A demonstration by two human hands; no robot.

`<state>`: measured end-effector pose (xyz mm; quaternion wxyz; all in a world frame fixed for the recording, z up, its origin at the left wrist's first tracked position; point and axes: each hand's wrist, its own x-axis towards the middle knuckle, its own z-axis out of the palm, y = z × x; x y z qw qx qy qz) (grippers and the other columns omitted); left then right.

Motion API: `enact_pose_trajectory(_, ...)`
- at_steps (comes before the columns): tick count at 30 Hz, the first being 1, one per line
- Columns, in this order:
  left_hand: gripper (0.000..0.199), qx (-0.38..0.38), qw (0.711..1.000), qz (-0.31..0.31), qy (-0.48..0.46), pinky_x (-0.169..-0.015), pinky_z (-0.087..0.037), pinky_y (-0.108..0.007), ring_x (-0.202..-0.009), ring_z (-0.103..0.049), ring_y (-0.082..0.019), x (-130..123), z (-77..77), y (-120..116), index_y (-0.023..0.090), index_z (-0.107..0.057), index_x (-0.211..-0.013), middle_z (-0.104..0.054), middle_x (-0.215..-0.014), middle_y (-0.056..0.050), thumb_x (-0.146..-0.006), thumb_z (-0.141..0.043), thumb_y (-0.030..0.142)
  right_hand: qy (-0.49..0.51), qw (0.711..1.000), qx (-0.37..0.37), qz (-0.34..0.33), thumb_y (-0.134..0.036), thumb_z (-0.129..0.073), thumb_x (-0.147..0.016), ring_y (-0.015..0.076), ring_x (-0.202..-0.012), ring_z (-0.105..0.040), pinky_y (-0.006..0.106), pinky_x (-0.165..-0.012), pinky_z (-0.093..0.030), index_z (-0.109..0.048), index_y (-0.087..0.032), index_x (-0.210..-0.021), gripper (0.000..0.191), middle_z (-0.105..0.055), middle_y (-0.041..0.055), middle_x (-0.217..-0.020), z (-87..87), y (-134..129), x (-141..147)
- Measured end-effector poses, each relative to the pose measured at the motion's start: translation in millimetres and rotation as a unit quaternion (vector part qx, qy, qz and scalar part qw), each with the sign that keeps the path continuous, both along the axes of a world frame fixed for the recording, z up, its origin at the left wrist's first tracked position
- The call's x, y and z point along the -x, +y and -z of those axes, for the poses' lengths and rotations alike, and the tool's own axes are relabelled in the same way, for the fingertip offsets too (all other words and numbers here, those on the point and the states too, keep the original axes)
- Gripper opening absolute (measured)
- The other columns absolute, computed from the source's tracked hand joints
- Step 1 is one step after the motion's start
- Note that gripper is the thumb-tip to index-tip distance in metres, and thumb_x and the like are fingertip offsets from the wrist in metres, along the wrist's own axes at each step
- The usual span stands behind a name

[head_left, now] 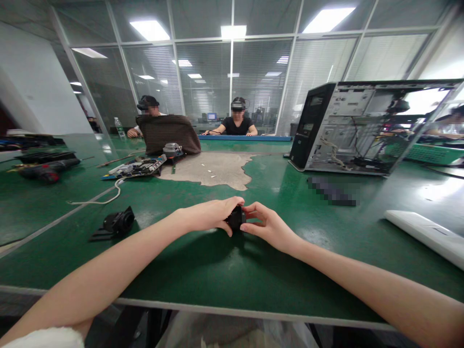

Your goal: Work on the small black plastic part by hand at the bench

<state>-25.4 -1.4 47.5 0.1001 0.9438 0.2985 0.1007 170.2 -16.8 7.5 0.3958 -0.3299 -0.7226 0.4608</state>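
Just above the green table (217, 275), near the middle of the view, a small black part (236, 218) is held between both hands. My left hand (213, 215) grips it from the left, thumb below and fingers over the top. From the right, my right hand (266, 223) pinches its side between thumb and fingertips. What the part is cannot be made out. To the left on the table lies another black piece (118, 223) with a round opening and a flat plate.
An open computer case (344, 128) stands at the right, near a blurred dark object (331, 191) and a white panel (424, 232). Circuit boards (136, 166) with a white cable lie at the left. Two people sit across the table; a brown chair back (166, 130) is beside one.
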Motion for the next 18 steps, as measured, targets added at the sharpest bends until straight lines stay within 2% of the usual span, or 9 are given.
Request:
enact_pose_trajectory(4, 0.061, -0.143, 0.99, 0.008, 0.013, -0.089, -0.038, -0.042, -0.108, -0.047, -0.031, 0.1, -2.4, -2.0, 0.015, -0.044, -0.109, -0.05, -0.114, -0.013, -0.061, -0.073, 0.039, -0.004, 1.0, 0.0, 0.005, -0.025, -0.067, -0.068, 0.0193, -0.091, -0.06, 0.036, -0.079, -0.052, -0.05, -0.018, -0.087, 0.027, -0.056, 0.0033, -0.095, -3.0, -4.0, 0.8)
enact_pose_trajectory(5, 0.06, -0.156, 0.987, 0.003, 0.023, -0.089, -0.039, -0.041, -0.106, -0.048, -0.031, 0.0, -2.9, -3.1, 0.014, -0.046, -0.108, -0.05, -0.113, -0.014, -0.061, -0.073, 0.04, -0.008, 1.0, -0.002, 0.006, -0.025, -0.067, -0.068, 0.0195, -0.091, -0.06, 0.036, -0.079, -0.052, -0.05, -0.019, -0.087, 0.027, -0.056, 0.0034, -0.095, -3.6, -4.5, 1.0)
enact_pose_trajectory(8, 0.059, -0.094, 0.995, -0.002, 0.04, -0.08, -0.045, -0.033, -0.098, -0.055, -0.026, 0.9, -6.3, -5.7, 0.015, -0.042, -0.115, -0.05, -0.113, -0.012, -0.068, -0.069, 0.038, -0.014, 1.0, -0.009, 0.008, -0.026, -0.066, -0.069, 0.02, -0.091, -0.06, 0.036, -0.078, -0.052, -0.05, -0.019, -0.087, 0.026, -0.057, 0.0038, -0.096, -4.4, -4.9, 1.0)
enact_pose_trajectory(13, 0.06, -0.013, 0.999, 0.032, 0.002, -0.093, -0.038, -0.034, -0.115, -0.045, -0.025, 6.0, -10.3, -2.1, 0.02, -0.035, -0.127, -0.046, -0.126, -0.01, -0.075, -0.064, 0.028, -0.012, 1.0, -0.019, 0.007, -0.026, -0.066, -0.07, 0.0195, -0.091, -0.06, 0.036, -0.078, -0.051, -0.048, -0.02, -0.086, 0.025, -0.057, 0.0037, -0.097, -1.8, -2.5, 0.9)
enact_pose_trajectory(18, 0.06, 0.041, 0.996, 0.018, -0.073, -0.089, -0.041, -0.033, -0.107, -0.051, -0.023, 9.5, 3.5, 2.0, 0.023, -0.039, -0.124, -0.051, -0.121, -0.007, -0.072, -0.067, 0.024, 0.008, 1.0, -0.014, 0.0, -0.023, -0.066, -0.07, 0.019, -0.091, -0.06, 0.037, -0.08, -0.049, -0.046, -0.02, -0.088, 0.027, -0.057, 0.0032, -0.096, 2.5, 1.6, -0.7)
